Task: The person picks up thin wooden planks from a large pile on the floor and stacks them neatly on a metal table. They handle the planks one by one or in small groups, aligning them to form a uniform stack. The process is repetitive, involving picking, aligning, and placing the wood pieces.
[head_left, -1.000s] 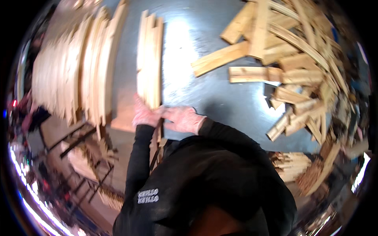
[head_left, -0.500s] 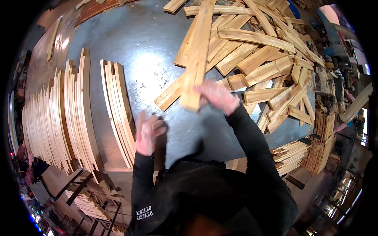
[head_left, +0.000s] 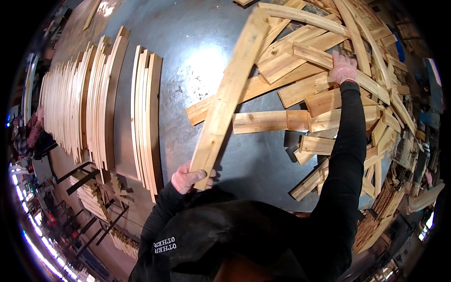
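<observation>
Plank [head_left: 229, 94] gripped at near end by left hand [head_left: 189, 177], right hand [head_left: 342, 68] flat on pile [head_left: 329, 89]

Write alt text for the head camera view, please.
A person's left hand grips the near end of a long wooden plank over a grey table, while the right hand reaches into a jumbled plank pile. Neat stacks of curved slats stand to the left.

Grey metal worktop [head_left: 188, 56] with a bright glare patch, cluttered workshop floor [head_left: 70, 221] beyond its edges.
</observation>
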Motion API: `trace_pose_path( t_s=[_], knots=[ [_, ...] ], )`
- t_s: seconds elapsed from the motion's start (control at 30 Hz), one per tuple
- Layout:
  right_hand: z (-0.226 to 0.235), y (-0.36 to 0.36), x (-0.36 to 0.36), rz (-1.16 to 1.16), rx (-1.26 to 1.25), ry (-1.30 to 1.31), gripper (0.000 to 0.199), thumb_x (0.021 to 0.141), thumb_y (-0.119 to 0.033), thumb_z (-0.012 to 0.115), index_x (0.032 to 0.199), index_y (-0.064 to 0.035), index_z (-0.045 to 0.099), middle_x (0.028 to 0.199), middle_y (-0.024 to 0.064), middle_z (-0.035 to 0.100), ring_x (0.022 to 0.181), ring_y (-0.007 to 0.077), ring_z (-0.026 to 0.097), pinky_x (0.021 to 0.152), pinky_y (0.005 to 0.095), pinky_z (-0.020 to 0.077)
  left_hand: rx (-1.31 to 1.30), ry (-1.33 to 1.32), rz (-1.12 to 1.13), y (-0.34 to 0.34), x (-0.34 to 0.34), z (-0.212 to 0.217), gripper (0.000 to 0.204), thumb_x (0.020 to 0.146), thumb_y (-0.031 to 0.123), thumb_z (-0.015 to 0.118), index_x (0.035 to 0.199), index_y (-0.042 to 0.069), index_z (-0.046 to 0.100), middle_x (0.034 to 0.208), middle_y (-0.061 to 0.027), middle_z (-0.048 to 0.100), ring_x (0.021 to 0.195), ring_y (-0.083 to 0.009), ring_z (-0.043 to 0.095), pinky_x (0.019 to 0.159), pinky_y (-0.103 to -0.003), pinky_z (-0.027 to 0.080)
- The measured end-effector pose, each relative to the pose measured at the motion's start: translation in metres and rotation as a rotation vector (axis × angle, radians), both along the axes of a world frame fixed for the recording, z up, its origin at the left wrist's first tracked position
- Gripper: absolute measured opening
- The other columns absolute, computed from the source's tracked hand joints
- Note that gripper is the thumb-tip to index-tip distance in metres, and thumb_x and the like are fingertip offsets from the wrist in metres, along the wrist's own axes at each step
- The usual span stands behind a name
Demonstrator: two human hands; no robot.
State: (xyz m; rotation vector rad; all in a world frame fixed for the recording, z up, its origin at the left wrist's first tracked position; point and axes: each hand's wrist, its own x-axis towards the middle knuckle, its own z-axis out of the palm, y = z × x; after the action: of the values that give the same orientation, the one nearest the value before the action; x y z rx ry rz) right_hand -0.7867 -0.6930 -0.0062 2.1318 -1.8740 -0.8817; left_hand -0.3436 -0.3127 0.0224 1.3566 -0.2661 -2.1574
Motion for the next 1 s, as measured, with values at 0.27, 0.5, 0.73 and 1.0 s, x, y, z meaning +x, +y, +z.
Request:
trace_pose_path(
  t_s=[0.27,0.5,0.73,1.0],
  knots=[
    [0.060,0.012,0.159,0.229,0.186,-0.780,0.062,0.088,-0.046,0.058,0.136,-0.0096,0.046,0.106,0.0233,0.066,0.103,0.0394,0.062,0.088,0.0474,0.0491,-0.138,-1.150,0.007,0.085,0.044,-0.060,0.042,0.087,0.021,0.064,0.125,0.009,0.056,0.090,-0.0148,0.070,0.081,-0.0274,0.069,0.074,-0.039,0.053],
    [-0.019,0.103,0.351,-0.230,0.562,-1.296,0.068,0.097,-0.061,0.038,0.086,0.0016,0.061,0.066,0.0120,0.059,0.055,0.0193,0.061,0.049,0.0387,0.0474,-0.176,-1.175,-0.016,0.113,0.056,-0.059,0.061,0.088,0.030,0.068,0.138,0.004,0.045,0.114,-0.0218,0.065,0.108,-0.0362,0.062,0.094,-0.039,0.048],
    [-0.036,0.204,0.398,0.197,0.375,-0.949,0.079,0.089,-0.064,0.047,0.143,-0.0069,0.043,0.139,0.0212,0.051,0.131,0.0354,0.046,0.110,0.0416,0.0346,0.034,-1.410,-0.438,0.089,0.057,-0.044,0.088,0.087,0.044,0.064,0.153,0.010,0.015,0.116,-0.0225,0.065,0.088,-0.0400,0.068,0.075,-0.050,0.055],
    [-0.012,0.194,0.299,0.786,0.414,-0.469,0.068,0.068,-0.039,0.079,0.122,-0.0056,0.056,0.110,0.0145,0.063,0.107,0.0314,0.060,0.097,0.0438,0.0448,-0.600,-1.873,-0.357,0.112,0.083,-0.036,0.078,0.077,0.032,0.074,0.142,0.006,0.040,0.127,-0.0220,0.050,0.104,-0.0363,0.058,0.086,-0.050,0.049]
  ],
)
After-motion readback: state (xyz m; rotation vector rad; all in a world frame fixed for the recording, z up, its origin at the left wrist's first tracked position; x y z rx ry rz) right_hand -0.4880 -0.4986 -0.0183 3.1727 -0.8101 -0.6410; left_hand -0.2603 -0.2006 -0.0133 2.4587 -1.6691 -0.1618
